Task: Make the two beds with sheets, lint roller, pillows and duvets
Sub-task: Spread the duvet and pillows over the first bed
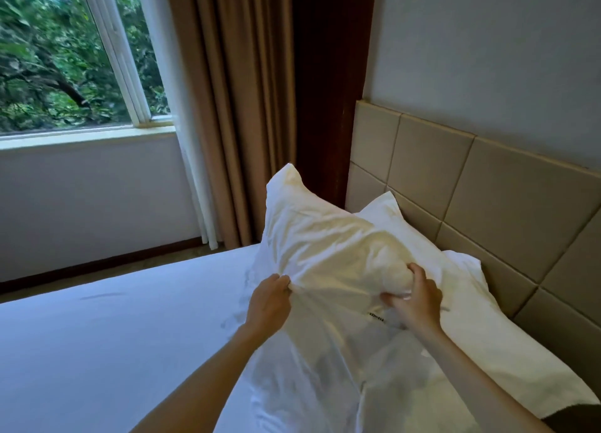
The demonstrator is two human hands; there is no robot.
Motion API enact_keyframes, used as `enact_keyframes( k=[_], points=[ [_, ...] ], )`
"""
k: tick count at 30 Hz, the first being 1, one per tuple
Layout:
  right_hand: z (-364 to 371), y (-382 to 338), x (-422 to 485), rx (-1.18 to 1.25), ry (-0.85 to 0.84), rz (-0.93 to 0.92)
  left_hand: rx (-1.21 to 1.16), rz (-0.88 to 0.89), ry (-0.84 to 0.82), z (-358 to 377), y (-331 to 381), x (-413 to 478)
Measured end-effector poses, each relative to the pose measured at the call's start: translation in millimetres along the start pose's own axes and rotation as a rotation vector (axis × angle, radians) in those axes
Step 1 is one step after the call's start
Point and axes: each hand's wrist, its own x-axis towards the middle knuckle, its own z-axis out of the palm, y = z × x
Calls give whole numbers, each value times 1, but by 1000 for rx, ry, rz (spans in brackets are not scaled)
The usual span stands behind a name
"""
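A white-sheeted bed (113, 335) meets a beige panelled headboard (471, 198). At its head edge, a rumpled white cotton pillow (325, 237) stands tilted. The left hand (268, 302) pinches its case; the right hand (416, 297) clutches the bunched filling.

Only txt: tiny black print (376, 318) on white pillowcase (325, 244), too blurry to read.

A thin white cloth pillowcase (325, 237), matt and creased, is noted centrally. A white cloth bed sheet (113, 335), smooth and matt, is recorded at 8 o'clock; beige padded headboard panels (504, 205), leather-like, at 3 o'clock.
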Motion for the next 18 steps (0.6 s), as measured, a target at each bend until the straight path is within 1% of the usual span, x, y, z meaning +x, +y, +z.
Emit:
enact_keyframes(
  k=[5, 8, 10, 12, 15, 18],
  points=[
    [9, -89, -78, -51, 158, -152, -191, 28, 174, -97, -47, -61],
    [22, -146, -124, -45, 188, -248, -241, -1, 269, -152, -79, -97],
    [32, -180, -150, -26, 183, -299, -265, -20, 337, -182, -96, -116],
    [43, -204, -168, -59, 152, -372, -277, -38, 393, -206, -113, -134],
    [66, -226, -193, -123, 82, -458, -262, -35, 445, -234, -137, -165],
    [99, -239, -222, -112, 2, -475, -196, -64, 500, -255, -165, -203]
  ],
)
